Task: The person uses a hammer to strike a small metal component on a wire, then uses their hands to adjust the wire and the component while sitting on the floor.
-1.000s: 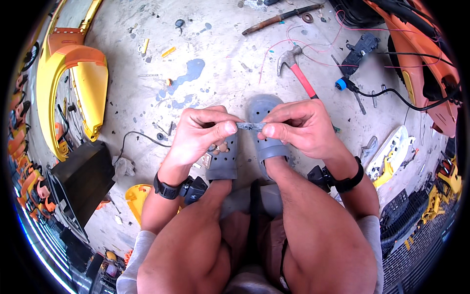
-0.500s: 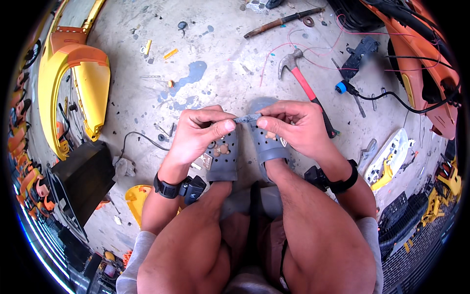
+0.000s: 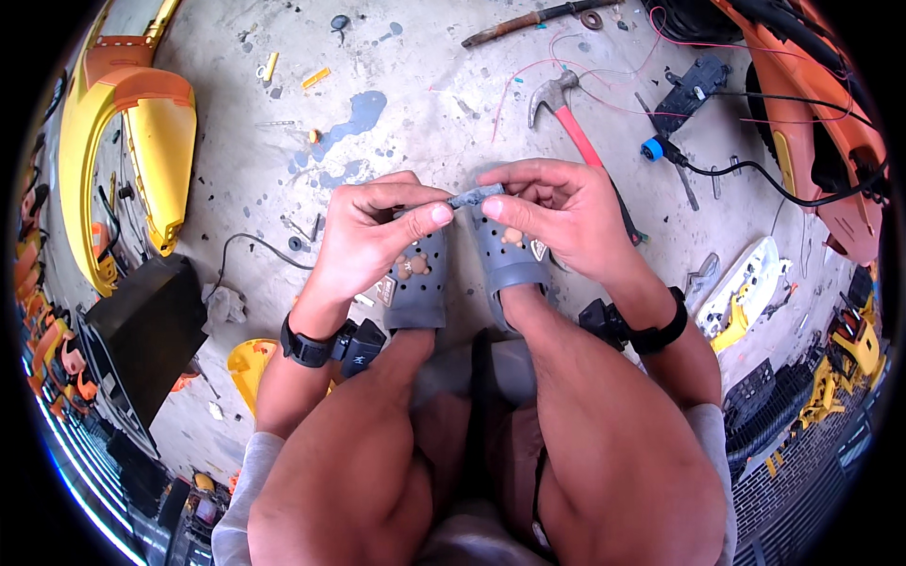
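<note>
A small, dark grey, narrow piece is held level above my grey clogs; its exact kind is too small to make out. The thumb and forefinger of my left hand pinch its left end. At the other end, the thumb and fingers of my right hand close on it. My fingertips hide both ends. Just beyond my right hand, a claw hammer with a red and black handle lies on the concrete floor, its lower handle partly behind that hand.
Yellow and orange body panels lie at left beside a black panel. A rusty rod and thin red wire lie far off. To the right are a black bracket, a cable with a blue connector and a white tray.
The view has shifted slightly, so the floor things appear a little higher and further left. Both hands keep their pinch on the grey piece, which now tilts slightly more, right end up.
</note>
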### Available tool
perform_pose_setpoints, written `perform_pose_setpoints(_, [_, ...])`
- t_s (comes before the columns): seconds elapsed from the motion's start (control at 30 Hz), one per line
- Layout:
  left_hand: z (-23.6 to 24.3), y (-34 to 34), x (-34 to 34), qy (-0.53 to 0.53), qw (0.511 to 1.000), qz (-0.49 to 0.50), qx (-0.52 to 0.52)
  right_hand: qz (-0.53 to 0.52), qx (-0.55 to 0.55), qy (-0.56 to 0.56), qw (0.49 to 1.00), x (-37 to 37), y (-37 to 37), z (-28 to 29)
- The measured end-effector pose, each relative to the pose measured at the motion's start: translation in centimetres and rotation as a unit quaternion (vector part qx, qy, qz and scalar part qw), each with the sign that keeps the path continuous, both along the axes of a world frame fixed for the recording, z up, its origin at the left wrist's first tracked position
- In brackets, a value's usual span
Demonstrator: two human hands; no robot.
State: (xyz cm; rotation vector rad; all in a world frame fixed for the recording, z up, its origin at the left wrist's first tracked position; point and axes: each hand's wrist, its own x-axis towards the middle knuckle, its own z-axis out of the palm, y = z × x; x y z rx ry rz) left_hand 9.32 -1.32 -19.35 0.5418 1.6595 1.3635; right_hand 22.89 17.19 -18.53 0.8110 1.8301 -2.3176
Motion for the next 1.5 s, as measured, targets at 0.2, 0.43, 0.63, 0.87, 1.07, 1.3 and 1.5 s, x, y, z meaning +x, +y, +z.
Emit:
perform_pose_setpoints(0.2, [-0.2, 0.0, 0.0, -0.026, 0.999, -0.024, 0.018, 0.041, -0.085, -0.009, 0.995, -0.2, 0.7, 0.3])
perform_pose_setpoints(0.43, [-1.3, -0.2, 0.0, -0.112, 0.992, -0.009, 0.048, 0.055, -0.166, -0.024, 0.984, -0.2, 1.3, 0.2])
perform_pose_setpoints(0.63, [-1.2, -0.3, -0.2, -0.141, 0.990, -0.002, 0.022, 0.048, 0.080, -0.025, 0.995, -0.3, 0.5, -0.4])
perform_pose_setpoints(0.87, [-1.1, -0.4, -0.2, -0.147, 0.989, -0.015, 0.030, 0.151, 0.152, 0.035, 0.976, -0.6, 0.9, 1.0])
perform_pose_setpoints(1.07, [-1.3, -0.4, -0.2, -0.118, 0.992, -0.026, 0.032, 0.161, 0.188, 0.038, 0.968, -0.8, 0.6, 0.9])
perform_pose_setpoints(1.3, [-1.2, -0.1, 0.0, -0.162, 0.986, 0.005, 0.031, 0.123, 0.177, 0.054, 0.975, -0.7, 0.0, 0.5])
perform_pose_setpoints(1.5, [-3.2, -0.4, 0.2, -0.341, 0.932, 0.039, 0.114, 0.078, -0.016, 0.035, 0.996, -0.6, -0.4, -0.7])
